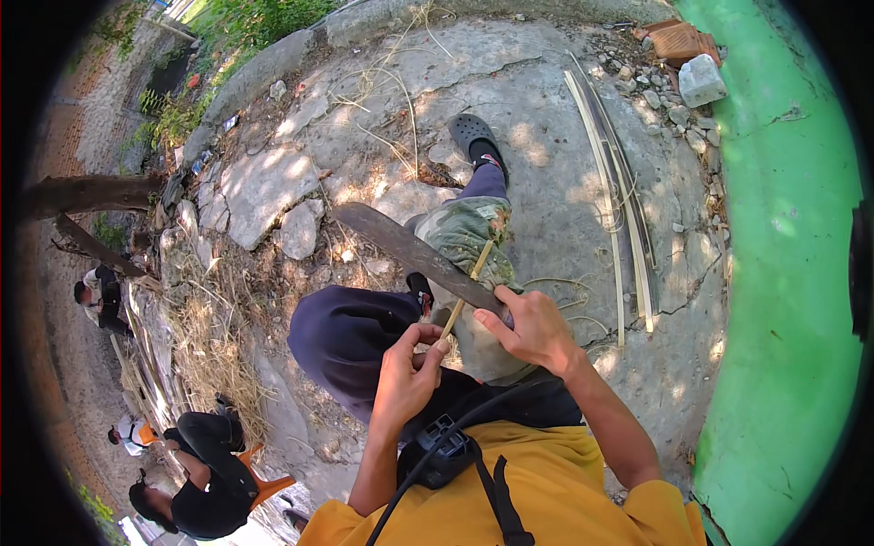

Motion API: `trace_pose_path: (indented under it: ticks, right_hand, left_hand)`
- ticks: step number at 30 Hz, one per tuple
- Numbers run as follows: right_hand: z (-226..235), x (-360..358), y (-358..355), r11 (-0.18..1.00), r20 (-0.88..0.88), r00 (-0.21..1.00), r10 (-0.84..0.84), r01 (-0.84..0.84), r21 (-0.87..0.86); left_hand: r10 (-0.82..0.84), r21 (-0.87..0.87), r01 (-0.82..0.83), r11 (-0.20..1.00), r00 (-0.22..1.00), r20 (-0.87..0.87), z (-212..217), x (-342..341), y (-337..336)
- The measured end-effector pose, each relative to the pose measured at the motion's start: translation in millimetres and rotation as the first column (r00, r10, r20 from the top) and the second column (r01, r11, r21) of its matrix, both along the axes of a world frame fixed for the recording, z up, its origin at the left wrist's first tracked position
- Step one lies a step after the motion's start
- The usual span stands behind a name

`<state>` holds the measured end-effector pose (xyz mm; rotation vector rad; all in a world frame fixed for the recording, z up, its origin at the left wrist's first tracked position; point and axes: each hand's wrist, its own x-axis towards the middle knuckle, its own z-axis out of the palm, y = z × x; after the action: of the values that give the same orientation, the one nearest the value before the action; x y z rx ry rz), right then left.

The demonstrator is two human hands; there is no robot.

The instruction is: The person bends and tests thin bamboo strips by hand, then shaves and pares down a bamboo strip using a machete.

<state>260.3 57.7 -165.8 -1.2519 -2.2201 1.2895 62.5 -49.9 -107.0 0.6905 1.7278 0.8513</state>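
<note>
Ground: cracked grey concrete slab (537,118), sun-flecked. Along the right, a smooth bright green painted surface (765,300). Left side, a heap of dry tan straw (218,355); below it a person in black (214,482) sits on an orange chair (267,478). Right of the legs, a loose bundle of long, pale and dark thin strips (628,209) lies on the slab. Green-brown camouflage cloth (469,227) covers one leg, directly behind the work. Chunky whitish stone block (702,80) at upper right.

Broad dark-brown blade, long and blunt-ended (391,239), slants above the lap; right hand (535,329) wraps its near end, hiding the grip. Slim yellow-tan strip (480,261), straight, crosses the blade; left hand (410,373) pinches its lower end. Hands near each other, apart.
</note>
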Motion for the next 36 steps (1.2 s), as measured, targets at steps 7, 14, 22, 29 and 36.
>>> trace_pose_path:
  ticks: [7, 14, 22, 29, 36]
  right_hand:
    - [3, 0, 0, 1.000, 0.026, 1.000, 0.009, -0.009, 0.006]
    - [6, 2, 6, 0.999, 0.040, 0.999, -0.004, 0.006, -0.040]
    - [1, 1, 0, 1.000, 0.000, 1.000, -0.026, 0.026, -0.015]
    - [4, -3, -2, 1.000, 0.076, 0.997, -0.018, 0.017, 0.019]
    - [2, -9, -14, 0.992, 0.098, 0.994, -0.042, 0.030, 0.121]
  left_hand:
    - [-0.099, 0.098, 0.127, 0.987, 0.963, -0.249, -16, 8, 30]
    - [-0.056, 0.094, 0.094, 0.991, 0.938, -0.343, -11, 8, 4]
    - [-0.053, 0.164, 0.159, 0.974, 0.858, -0.511, -7, 16, 4]
    - [-0.045, 0.250, 0.243, 0.937, 0.795, -0.605, -5, 14, 6]
    - [-0.065, 0.223, 0.243, 0.944, 0.800, -0.597, -1, 13, 9]
